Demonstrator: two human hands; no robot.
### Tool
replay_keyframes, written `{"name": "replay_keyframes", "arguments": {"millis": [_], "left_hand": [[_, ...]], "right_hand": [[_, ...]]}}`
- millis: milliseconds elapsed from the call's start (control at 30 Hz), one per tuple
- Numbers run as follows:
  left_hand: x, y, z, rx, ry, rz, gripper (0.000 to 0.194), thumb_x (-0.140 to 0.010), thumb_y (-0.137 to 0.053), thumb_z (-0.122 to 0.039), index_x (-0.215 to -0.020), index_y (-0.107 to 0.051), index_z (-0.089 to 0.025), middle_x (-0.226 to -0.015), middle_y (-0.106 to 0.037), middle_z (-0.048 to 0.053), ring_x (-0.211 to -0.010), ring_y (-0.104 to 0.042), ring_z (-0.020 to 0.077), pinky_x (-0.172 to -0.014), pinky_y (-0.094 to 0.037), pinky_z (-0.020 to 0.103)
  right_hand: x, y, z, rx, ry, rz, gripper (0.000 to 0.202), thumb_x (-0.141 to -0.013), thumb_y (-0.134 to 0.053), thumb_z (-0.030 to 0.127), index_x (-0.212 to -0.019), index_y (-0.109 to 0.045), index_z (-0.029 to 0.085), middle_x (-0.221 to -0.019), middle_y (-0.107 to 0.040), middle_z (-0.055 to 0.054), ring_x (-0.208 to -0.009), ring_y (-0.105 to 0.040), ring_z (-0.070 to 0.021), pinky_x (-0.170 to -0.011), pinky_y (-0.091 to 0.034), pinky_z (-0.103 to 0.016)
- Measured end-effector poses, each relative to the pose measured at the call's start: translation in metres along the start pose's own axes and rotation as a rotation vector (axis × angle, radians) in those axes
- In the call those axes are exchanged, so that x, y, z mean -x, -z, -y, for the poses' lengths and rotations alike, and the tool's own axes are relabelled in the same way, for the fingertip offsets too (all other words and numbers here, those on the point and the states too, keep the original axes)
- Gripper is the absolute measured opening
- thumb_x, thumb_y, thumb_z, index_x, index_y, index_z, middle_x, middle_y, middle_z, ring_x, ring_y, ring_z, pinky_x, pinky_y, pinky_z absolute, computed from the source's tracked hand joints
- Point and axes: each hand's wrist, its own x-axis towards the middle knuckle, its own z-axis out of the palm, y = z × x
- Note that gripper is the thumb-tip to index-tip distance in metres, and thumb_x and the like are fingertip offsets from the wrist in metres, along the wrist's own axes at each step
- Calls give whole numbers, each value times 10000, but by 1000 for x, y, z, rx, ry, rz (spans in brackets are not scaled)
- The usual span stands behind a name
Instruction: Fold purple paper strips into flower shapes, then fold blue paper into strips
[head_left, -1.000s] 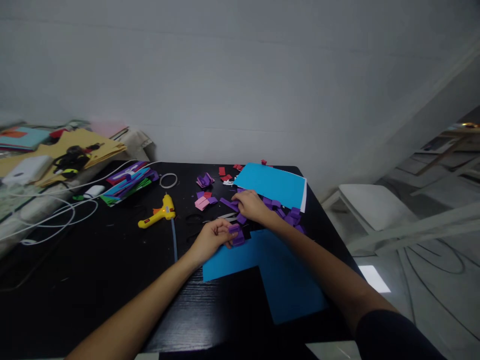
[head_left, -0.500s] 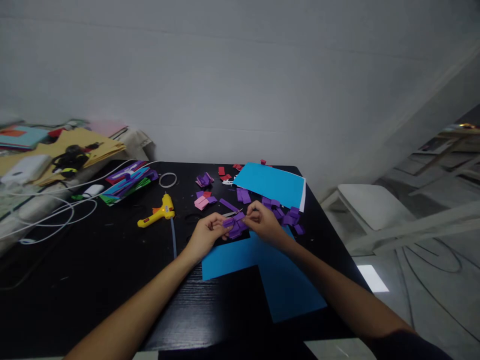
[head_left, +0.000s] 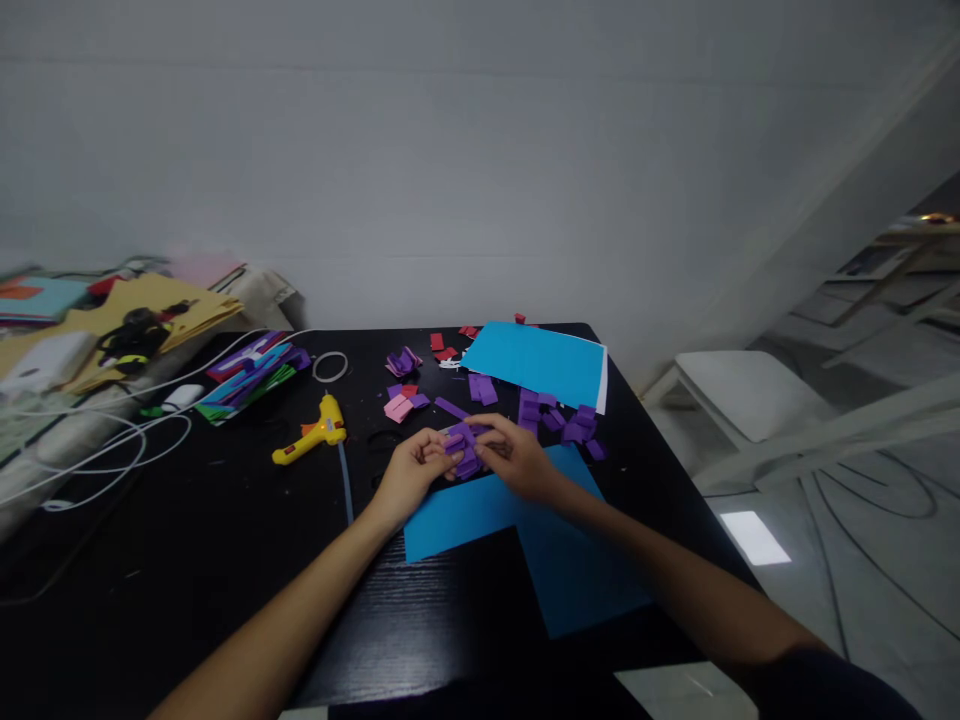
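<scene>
Between my two hands is a folded purple paper piece (head_left: 464, 452) with several raised flaps. My left hand (head_left: 417, 467) grips its left side, thumb on top. At its right side my right hand (head_left: 517, 455) holds it too, thumb and fingers closed on the edge. Blue paper sheets (head_left: 469, 515) lie on the table just below both hands. More folded purple pieces (head_left: 580, 425) are scattered to the right of my right hand. A purple strip (head_left: 451, 408) rests behind the held piece. Dark scissor handles (head_left: 384, 440) show beside my left hand, the rest hidden.
On the left lie a yellow hot glue gun (head_left: 319, 432) with a glue stick, a tape ring (head_left: 330, 367), and a stack of coloured sheets (head_left: 251, 375). White cables (head_left: 142, 450) loop nearby. Farther back are a pink folded paper (head_left: 398, 407) and a blue sheet (head_left: 536, 362). A white chair (head_left: 724, 390) stands right.
My right hand has moved from a raised pinch at the piece's right edge to lying over it, fingers spread along its side. The view has shifted slightly.
</scene>
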Motion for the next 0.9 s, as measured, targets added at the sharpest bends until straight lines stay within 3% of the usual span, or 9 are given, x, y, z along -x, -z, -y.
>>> {"name": "replay_keyframes", "arguments": {"millis": [133, 333, 500, 633, 767, 900], "left_hand": [[-1, 2, 1, -4, -2, -9, 376, -669, -892, -360, -773, -585, -169, -586, -662, -26, -570, -629, 119, -610, -482, 220], [0, 2, 1, 0, -23, -12, 377, -641, -904, -331, -791, -595, -175, -596, -665, -34, -572, -633, 123, -596, -485, 217], [1, 1, 0, -34, -44, -46, 347, -631, -900, -321, -877, -714, -162, -734, -740, 15, -660, -688, 167, -666, -541, 267], [1, 1, -3, -57, -32, -35, 347, -646, -881, -280, -961, -789, -166, -859, -790, 50, -768, -724, 203, -745, -559, 293], [2, 2, -6, 2, 3, 9, 381, -689, -859, -283, -1046, -793, -166, -945, -800, 66, -804, -720, 197, -766, -555, 293], [1, 3, -5, 92, 14, -21, 443, -707, -862, -288, -1118, -756, -163, -898, -788, 49, -764, -695, 158, -720, -533, 254]], "right_hand": [[3, -1, 3, -16, -26, -12, 378, -913, -603, 260, -1283, -533, 229, -793, -694, 0, -676, -629, -168, -629, -505, -300], [3, 1, 6, -115, -84, 28, 115, -905, -625, 289, -958, -664, 196, -805, -693, -18, -759, -669, -176, -729, -562, -330], [-2, 2, 0, -243, -151, 51, 191, -823, -754, 354, -897, -719, 182, -830, -707, -26, -761, -677, -168, -729, -573, -329], [-7, 5, 0, -353, -292, 116, 289, -748, -833, 404, -865, -735, 159, -801, -727, -34, -707, -669, -145, -709, -562, -307], [-13, 9, 4, -359, -355, 188, 331, -724, -860, 407, -892, -748, 145, -829, -746, -54, -734, -684, -150, -696, -557, -291], [-21, 9, 7, -333, -340, 163, 318, -711, -864, 384, -886, -743, 147, -782, -725, -27, -718, -684, -147, -684, -568, -287]]}}
